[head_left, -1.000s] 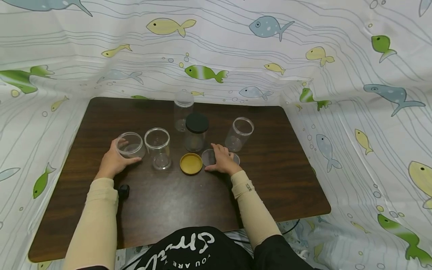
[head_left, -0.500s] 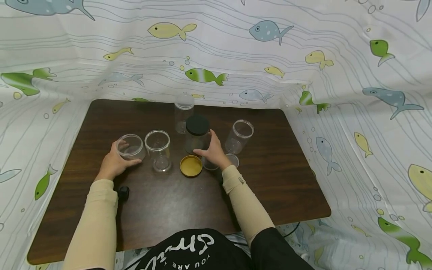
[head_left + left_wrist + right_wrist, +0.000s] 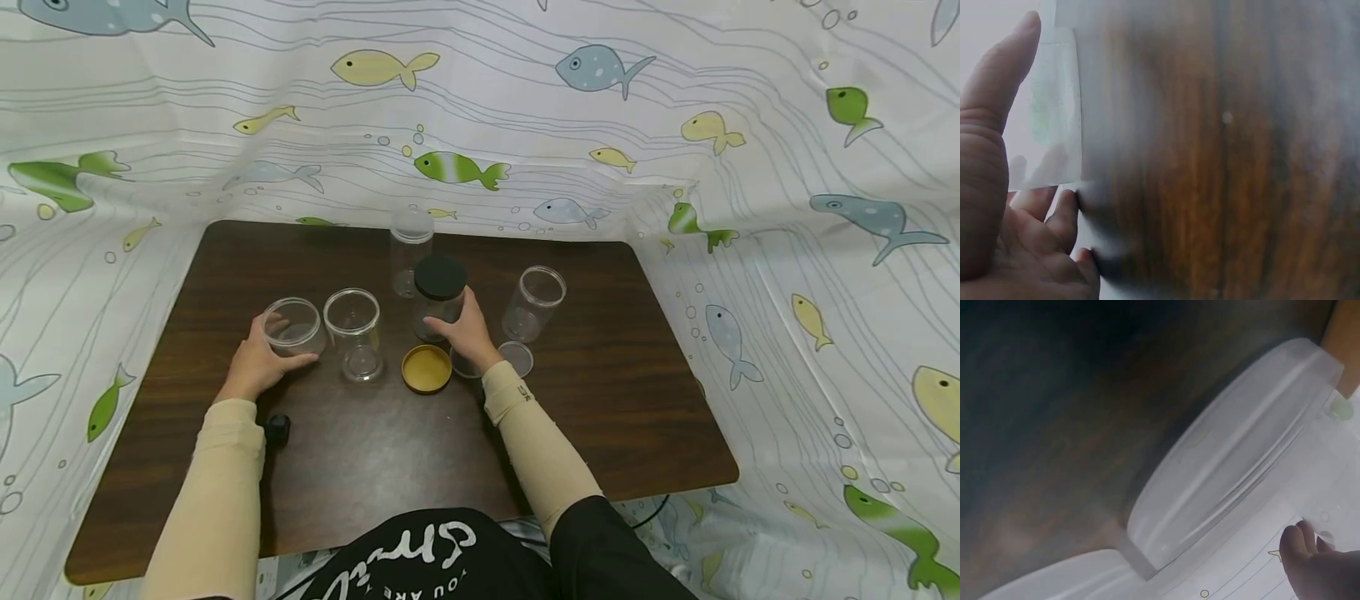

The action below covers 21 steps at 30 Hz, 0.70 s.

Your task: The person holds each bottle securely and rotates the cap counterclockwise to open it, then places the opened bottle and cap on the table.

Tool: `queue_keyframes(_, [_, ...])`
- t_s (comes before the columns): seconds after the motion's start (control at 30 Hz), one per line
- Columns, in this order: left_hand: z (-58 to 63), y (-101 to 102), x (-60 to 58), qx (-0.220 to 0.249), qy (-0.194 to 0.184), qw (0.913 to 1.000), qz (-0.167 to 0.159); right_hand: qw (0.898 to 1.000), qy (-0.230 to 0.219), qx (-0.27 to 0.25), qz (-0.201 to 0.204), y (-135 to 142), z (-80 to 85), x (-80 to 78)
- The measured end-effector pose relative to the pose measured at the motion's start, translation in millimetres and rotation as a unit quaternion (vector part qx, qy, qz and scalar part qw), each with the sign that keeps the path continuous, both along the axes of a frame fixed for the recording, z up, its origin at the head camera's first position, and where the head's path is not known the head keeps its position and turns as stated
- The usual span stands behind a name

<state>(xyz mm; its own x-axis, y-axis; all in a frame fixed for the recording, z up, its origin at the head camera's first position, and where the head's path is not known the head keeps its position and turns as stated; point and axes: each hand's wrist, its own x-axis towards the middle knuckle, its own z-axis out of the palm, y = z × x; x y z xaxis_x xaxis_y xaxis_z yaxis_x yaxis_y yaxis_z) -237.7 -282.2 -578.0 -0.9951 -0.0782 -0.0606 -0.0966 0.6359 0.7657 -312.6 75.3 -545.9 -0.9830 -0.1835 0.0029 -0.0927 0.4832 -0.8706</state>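
At the left of the table, my left hand holds a short, open clear jar, with the thumb at its near side and fingers round the far side. The left wrist view shows thumb and fingers about the jar's clear wall. My right hand grips a clear jar with a black lid, thumb across its front and fingers along its right side. Just in front lies a gold lid. A clear lid is partly hidden below the right wrist, with another clear lid beside it.
A taller open jar stands right of the left hand. Behind the black-lidded jar is a jar with a whitish lid. Another open jar stands at right. A small black object is by the left wrist on the brown table.
My right hand has left the clear lids and moved up and left to the black-lidded jar, closing round it. The left hand stays on its jar.
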Motion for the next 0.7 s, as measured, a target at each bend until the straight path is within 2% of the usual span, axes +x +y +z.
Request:
queue_keyframes(0.17, [-1.0,-4,-0.3,0.013,-0.004,0.9996,-0.024,1.0,0.016,0.005,-0.001,2,5.5,1.5])
queue_keyframes(0.33, [2.4,-13,-5.4,0.053,0.016,0.9964,-0.064,0.999,0.051,0.007,-0.007,5,11.5,2.7])
queue_keyframes(0.43, [8.8,-23,-6.7,0.07,0.031,0.9936,-0.083,0.998,0.065,-0.002,-0.012,7,17.0,4.8])
queue_keyframes(0.53, [24.5,-32,-2.1,0.046,0.049,0.9945,-0.08,0.997,0.081,0.0,-0.014,9,23.8,7.7])
queue_keyframes(0.6, [41.3,-33,5.0,0.04,0.059,0.9955,-0.063,0.995,0.095,0.003,-0.017,10,29.1,9.5])
queue_keyframes(0.7, [71.7,-27,19.3,0.058,0.086,0.9943,-0.026,0.992,0.122,0.005,-0.016,9,39.4,12.4])
